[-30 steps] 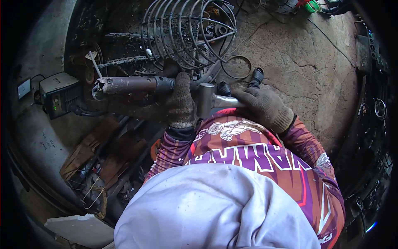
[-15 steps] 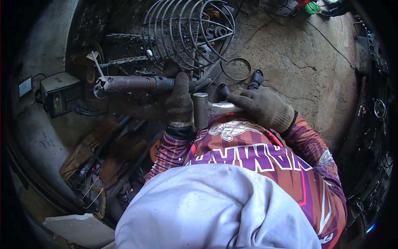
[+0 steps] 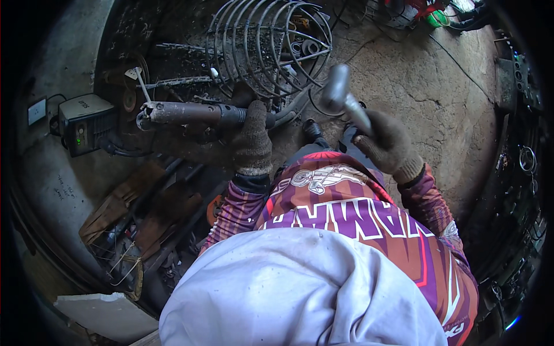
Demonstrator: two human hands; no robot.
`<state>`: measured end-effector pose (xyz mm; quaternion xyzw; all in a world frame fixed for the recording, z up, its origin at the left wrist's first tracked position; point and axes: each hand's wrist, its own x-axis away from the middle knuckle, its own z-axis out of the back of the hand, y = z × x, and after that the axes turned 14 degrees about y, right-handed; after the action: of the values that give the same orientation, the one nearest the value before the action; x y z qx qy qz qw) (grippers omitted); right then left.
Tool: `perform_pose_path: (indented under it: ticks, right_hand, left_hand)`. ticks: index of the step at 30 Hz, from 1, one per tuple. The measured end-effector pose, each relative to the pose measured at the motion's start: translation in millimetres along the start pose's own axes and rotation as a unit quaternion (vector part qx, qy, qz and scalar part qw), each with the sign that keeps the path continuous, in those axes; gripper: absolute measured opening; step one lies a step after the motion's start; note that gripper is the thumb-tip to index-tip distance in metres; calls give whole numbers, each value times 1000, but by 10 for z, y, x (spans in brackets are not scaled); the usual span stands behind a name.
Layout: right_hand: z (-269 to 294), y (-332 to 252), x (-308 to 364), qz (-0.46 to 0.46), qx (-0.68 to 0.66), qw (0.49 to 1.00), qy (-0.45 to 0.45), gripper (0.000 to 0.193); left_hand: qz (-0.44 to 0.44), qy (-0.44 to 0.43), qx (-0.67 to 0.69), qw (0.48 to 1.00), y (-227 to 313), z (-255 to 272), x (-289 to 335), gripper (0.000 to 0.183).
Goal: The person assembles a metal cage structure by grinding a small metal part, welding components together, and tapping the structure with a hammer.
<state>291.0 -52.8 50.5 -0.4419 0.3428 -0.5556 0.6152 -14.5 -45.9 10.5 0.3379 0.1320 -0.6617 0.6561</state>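
Observation:
In my gloved left hand, closed round its grip, is a welding electrode holder pointing left. A short pale rod stands up from its scorched tip, and a thick cable leads off from the other end. My gloved right hand is wrapped round the handle of a metal hammer. Its cylindrical head is raised above the floor, to the right of the electrode holder. Just beyond both hands stands a cage of curved metal rods, touched by neither the hammer nor, as far as I can see, the holder.
At the left, a welding machine with a lit display sits on the floor. Brown scraps and metal pieces lie nearer me, beside a broken white board. Dark clutter lines the right side. Cracked concrete spreads ahead.
My right hand has lifted the hammer away from my body, up and to the right, and its head has tilted. My left hand keeps the electrode holder almost in place.

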Motion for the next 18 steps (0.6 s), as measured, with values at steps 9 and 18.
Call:
perform_pose_path:
  ticks: [9, 18]
  right_hand:
    - [-6, 80, 29, -145, -179, 958, 172, 49]
    - [-446, 47, 38, -205, -355, 903, 130, 47]
  left_hand:
    - [-45, -25, -51, 997, -44, 69, 5, 33]
    - [-19, -22, -3, 1000, -95, -36, 83, 36]
